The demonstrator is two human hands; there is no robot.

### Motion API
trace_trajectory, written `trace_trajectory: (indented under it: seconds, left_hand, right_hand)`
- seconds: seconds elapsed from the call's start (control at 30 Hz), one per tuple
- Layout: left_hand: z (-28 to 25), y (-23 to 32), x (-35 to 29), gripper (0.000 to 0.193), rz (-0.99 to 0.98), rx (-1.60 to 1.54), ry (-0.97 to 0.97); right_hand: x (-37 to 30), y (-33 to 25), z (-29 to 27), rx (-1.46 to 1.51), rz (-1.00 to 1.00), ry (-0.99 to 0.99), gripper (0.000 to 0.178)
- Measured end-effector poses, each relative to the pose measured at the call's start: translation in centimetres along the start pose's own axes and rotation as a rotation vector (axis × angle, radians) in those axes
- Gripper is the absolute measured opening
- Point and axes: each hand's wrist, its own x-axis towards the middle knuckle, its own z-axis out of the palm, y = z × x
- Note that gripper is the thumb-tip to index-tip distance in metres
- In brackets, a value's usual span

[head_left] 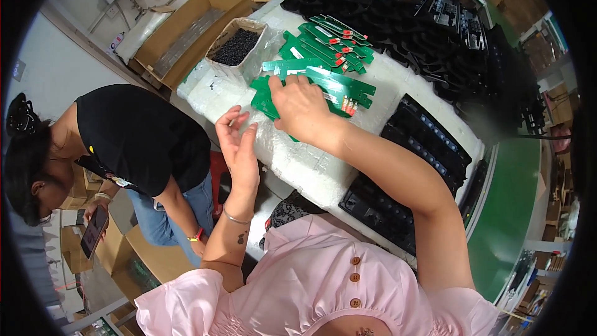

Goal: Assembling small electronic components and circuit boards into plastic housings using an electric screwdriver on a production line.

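Note:
My right hand (303, 109) reaches over a pile of green circuit boards (329, 46) on the foam-covered table. Its fingers curl over a green circuit board (262, 99) whose edge juts out beside the thumb. Part of that board is hidden under my palm, and I cannot tell whether it is lifted. Small red and white parts sit on another board (341, 87) just right of the hand. To the left, my left hand (239, 146) is raised near the table's edge, palm up and empty, its fingers apart.
An open box of small black pieces (235, 46) stands behind my left hand. Black plastic panels (429, 140) lie on the right, with more black parts (398, 31) heaped at the back. A person in black (140, 137) bends at the left, holding a phone (94, 231).

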Motion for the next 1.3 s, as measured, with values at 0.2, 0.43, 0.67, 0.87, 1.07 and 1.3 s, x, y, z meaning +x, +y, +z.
trace_trajectory:
  seconds: [0.2,0.43,0.67,0.87,1.07,1.3]
  left_hand:
    - [-0.1,0.6,-0.9,0.033,-0.097,-0.049,-0.044]
    - [0.1,1.7,-0.7,0.029,-0.3,-0.382,-0.045]
    - [7.8,4.2,0.0,0.064,-0.911,-1.112,-0.64]
    - [12.6,3.9,-0.7,0.051,-0.839,-0.969,-0.701]
    - [17.4,3.5,-1.4,0.042,-0.918,-0.835,-0.773]
    - [18.5,2.2,-0.8,0.048,-0.97,-0.733,-0.755]
  right_hand:
    - [1.2,0.5,-0.6,0.075,0.105,-0.107,0.056]
    - [0.2,2.6,-4.0,0.401,0.051,-0.065,0.054]
    - [-4.9,4.7,-7.2,0.582,-0.143,0.109,0.054]
    - [-10.8,7.5,-11.6,0.317,0.121,0.196,0.041]
    - [-14.2,11.2,-12.8,0.286,0.213,0.252,0.038]
    - [-20.3,18.8,-15.4,0.351,0.33,0.337,0.038]
